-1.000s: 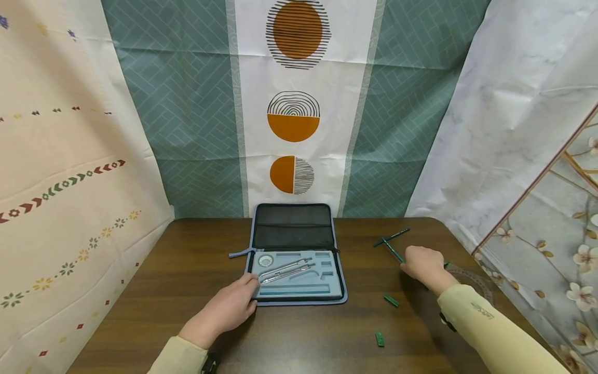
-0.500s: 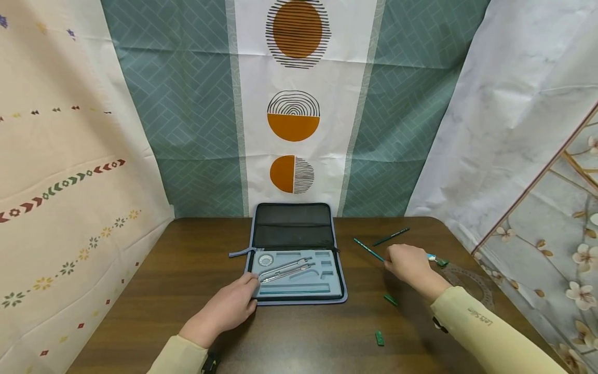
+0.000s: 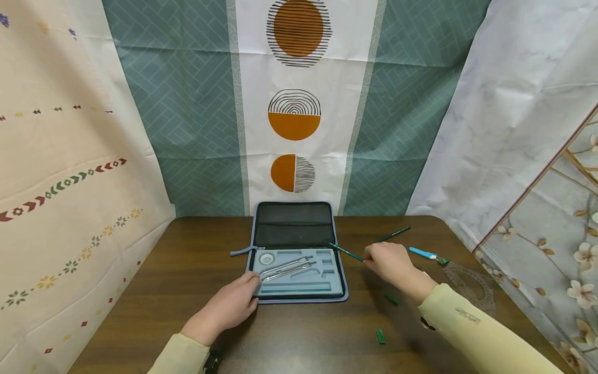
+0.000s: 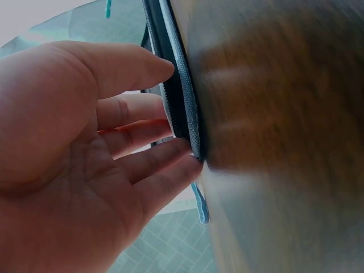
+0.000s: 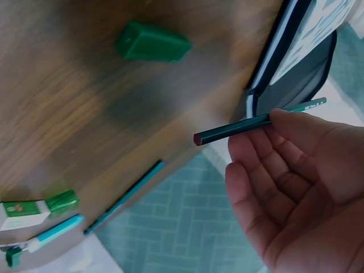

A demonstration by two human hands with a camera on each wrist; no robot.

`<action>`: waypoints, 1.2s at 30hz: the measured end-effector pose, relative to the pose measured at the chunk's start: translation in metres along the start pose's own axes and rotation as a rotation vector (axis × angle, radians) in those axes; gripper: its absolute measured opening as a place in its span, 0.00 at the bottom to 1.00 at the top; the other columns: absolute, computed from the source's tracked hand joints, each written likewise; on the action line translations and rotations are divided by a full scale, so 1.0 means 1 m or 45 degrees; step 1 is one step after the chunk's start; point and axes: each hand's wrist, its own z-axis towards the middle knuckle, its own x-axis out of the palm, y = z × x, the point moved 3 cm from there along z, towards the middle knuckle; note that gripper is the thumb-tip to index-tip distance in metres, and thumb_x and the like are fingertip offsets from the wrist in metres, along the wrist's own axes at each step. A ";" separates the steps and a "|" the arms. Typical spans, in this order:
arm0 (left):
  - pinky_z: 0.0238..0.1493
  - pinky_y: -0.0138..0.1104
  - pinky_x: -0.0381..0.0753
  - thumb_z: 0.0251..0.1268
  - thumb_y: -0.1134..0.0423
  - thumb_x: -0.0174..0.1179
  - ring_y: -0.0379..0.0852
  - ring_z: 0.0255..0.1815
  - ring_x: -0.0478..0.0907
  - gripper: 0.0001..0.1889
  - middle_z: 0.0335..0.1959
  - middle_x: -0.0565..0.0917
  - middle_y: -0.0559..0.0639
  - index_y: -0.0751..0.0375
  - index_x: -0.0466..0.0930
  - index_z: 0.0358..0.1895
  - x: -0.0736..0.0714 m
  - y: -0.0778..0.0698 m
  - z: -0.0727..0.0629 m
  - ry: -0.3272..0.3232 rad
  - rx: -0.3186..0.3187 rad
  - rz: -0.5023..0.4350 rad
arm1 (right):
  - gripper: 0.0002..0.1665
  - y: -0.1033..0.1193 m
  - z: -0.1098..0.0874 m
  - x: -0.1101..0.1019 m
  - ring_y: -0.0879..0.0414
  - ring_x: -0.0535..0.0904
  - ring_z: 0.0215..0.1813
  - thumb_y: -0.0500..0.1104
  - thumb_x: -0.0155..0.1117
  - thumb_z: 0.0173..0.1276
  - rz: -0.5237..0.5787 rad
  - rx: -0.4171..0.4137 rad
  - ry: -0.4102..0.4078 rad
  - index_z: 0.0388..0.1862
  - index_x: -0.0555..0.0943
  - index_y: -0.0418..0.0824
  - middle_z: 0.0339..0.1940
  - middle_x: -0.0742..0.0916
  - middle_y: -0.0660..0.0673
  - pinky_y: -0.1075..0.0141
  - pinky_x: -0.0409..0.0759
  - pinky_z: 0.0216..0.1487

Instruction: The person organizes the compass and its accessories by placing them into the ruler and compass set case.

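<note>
My right hand (image 3: pixel 390 262) pinches a dark green pencil (image 3: pixel 344 251) between thumb and fingers. The pencil's far end reaches over the right edge of the unzipped geometry set case (image 3: pixel 294 214); its flat, reddish end (image 5: pixel 197 139) shows in the right wrist view. At the case's front left corner, my left hand (image 3: pixel 231 305) holds the rim (image 4: pixel 187 108), thumb on one side and fingers along the other. Inside the grey-blue tray (image 3: pixel 334 295) lie silver compasses (image 3: pixel 286 272), a round white piece (image 3: pixel 267 258) and a long teal strip (image 3: pixel 295 290). Several moulded slots hold nothing.
Right of the case lie a second pencil (image 3: pixel 394 234), a blue-handled tool (image 3: pixel 422 253) with a green tip and a clear protractor (image 3: pixel 478 288). Two small green pieces (image 3: pixel 380 336) sit nearer the front. A green-and-white block (image 5: pixel 25 211) shows in the right wrist view.
My right hand has lifted the pencil from beside the other one and carried it left to the case, uncovering the blue-handled tool. The left hand stays at its corner.
</note>
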 end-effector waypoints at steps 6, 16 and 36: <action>0.61 0.52 0.86 0.69 0.72 0.73 0.60 0.63 0.84 0.21 0.63 0.81 0.64 0.75 0.82 0.62 -0.001 0.000 0.000 -0.008 0.005 -0.006 | 0.09 0.020 0.007 -0.001 0.61 0.79 0.26 0.40 0.82 0.69 -0.004 -0.090 -0.058 0.32 0.90 0.50 0.29 0.88 0.55 0.59 0.80 0.27; 0.60 0.51 0.86 0.70 0.72 0.73 0.59 0.62 0.85 0.20 0.63 0.81 0.63 0.75 0.82 0.62 0.001 0.001 -0.001 -0.003 0.006 0.000 | 0.10 0.051 0.017 0.004 0.61 0.80 0.26 0.40 0.83 0.68 0.010 -0.237 -0.118 0.32 0.89 0.52 0.29 0.88 0.56 0.63 0.79 0.27; 0.64 0.52 0.85 0.70 0.71 0.73 0.61 0.66 0.83 0.21 0.66 0.81 0.65 0.74 0.82 0.63 0.002 0.002 0.001 0.007 -0.011 0.002 | 0.11 0.100 0.028 0.021 0.61 0.79 0.29 0.42 0.83 0.69 0.023 -0.477 -0.106 0.31 0.88 0.52 0.30 0.84 0.57 0.64 0.78 0.27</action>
